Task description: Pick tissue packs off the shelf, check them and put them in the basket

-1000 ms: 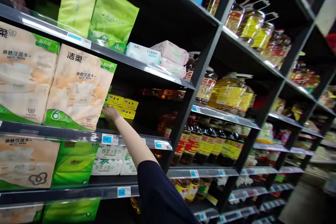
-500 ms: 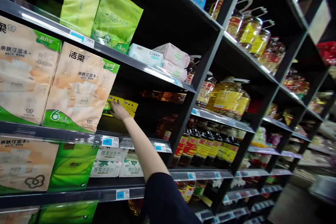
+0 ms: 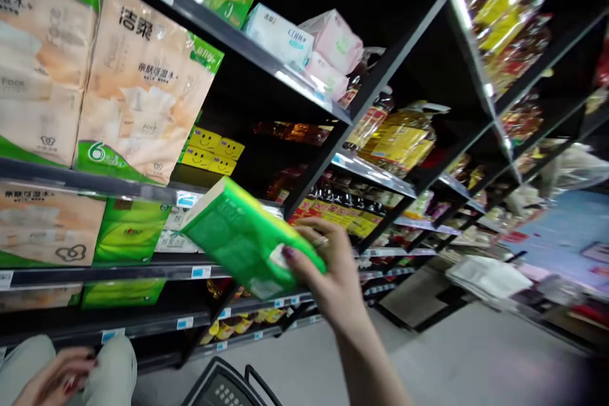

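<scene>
In my right hand [image 3: 328,260] is a green tissue pack [image 3: 242,241], gripped at its right end with the thumb on the near face. The pack is tilted and held out in front of the shelves, apart from them. My left hand [image 3: 59,377] is low at the left, by my pale-trousered knees [image 3: 117,371]. Its fingers are loosely bent and apart, with nothing seen in them. Yellow smiley-face packs [image 3: 209,151] are stacked on the shelf behind, beside a large peach tissue pack [image 3: 147,89].
A dark shopping basket [image 3: 226,387] stands on the floor at the bottom. Shelves hold green tissue bundles [image 3: 130,231], pale wipe packs [image 3: 278,38] and oil bottles [image 3: 399,139]. Dark uprights [image 3: 380,82] divide the bays. Grey floor [image 3: 457,355] runs along the right.
My right hand has come out of the shelf, down and to the right, with the green tissue pack in it. The view has tilted down, bringing my left hand, knees and the basket into sight.
</scene>
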`<state>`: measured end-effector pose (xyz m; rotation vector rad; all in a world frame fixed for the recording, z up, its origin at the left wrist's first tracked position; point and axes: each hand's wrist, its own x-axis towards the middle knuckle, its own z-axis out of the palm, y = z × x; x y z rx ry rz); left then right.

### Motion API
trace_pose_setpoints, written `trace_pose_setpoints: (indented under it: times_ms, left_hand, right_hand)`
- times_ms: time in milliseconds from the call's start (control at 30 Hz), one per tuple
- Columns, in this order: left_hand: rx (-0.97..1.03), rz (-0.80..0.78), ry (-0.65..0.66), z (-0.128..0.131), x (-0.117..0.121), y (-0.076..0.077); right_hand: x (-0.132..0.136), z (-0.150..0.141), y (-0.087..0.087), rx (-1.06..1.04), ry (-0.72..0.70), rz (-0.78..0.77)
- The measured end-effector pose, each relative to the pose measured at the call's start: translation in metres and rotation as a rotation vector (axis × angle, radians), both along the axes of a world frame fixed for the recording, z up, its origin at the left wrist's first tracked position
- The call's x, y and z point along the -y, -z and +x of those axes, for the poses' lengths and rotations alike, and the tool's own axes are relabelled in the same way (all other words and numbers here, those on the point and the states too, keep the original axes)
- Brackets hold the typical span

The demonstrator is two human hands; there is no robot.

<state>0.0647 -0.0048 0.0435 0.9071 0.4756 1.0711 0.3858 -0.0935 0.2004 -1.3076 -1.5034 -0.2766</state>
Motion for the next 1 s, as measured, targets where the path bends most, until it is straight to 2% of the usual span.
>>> trace_pose_setpoints:
  times_ms: [67,167,233,300,467,567,667,733,800,900,1000]
  left_hand:
    - [-0.010,-0.050,-0.006,-0.007,0.025,0.014]
    - [-0.023,-0.113,-0.028,-0.021,0.059,0.034]
    - [-0.025,-0.153,-0.046,-0.033,0.076,0.048]
    - [-0.019,-0.218,-0.062,-0.043,0.089,0.061]
    - [-0.036,-0.357,-0.162,-0.058,0.101,0.087]
    - [-0.015,-0.334,-0.166,-0.057,0.103,0.091]
    - [0.017,-0.295,-0.137,-0.054,0.103,0.090]
    - [0.014,-0.292,-0.118,-0.054,0.102,0.090]
    - [-0.003,-0.289,-0.090,-0.056,0.100,0.094]
    - [-0.039,-0.218,-0.045,-0.065,0.099,0.109]
    - [-0.106,-0.018,0.052,-0.071,0.099,0.130]
  right_hand:
    - [0.013,-0.039,0.040,-0.283,-0.201,-0.272]
    - [0.017,-0.090,0.098,-0.622,-0.449,-0.653]
    - [0.015,-0.113,0.131,-0.750,-0.528,-0.760]
    - [0.014,-0.129,0.157,-0.833,-0.525,-0.760]
    - [0.027,-0.158,0.210,-1.130,-0.491,-0.561]
    - [0.042,-0.168,0.245,-1.312,-0.471,-0.507]
    - [0.052,-0.169,0.278,-1.331,-0.358,-0.400]
    - [0.054,-0.168,0.292,-1.290,-0.316,-0.357]
    - [0.055,-0.168,0.295,-1.273,-0.304,-0.361]
    - [0.057,-0.173,0.285,-1.355,-0.291,-0.364]
    - [0.051,-0.183,0.278,-1.563,-0.324,-0.421]
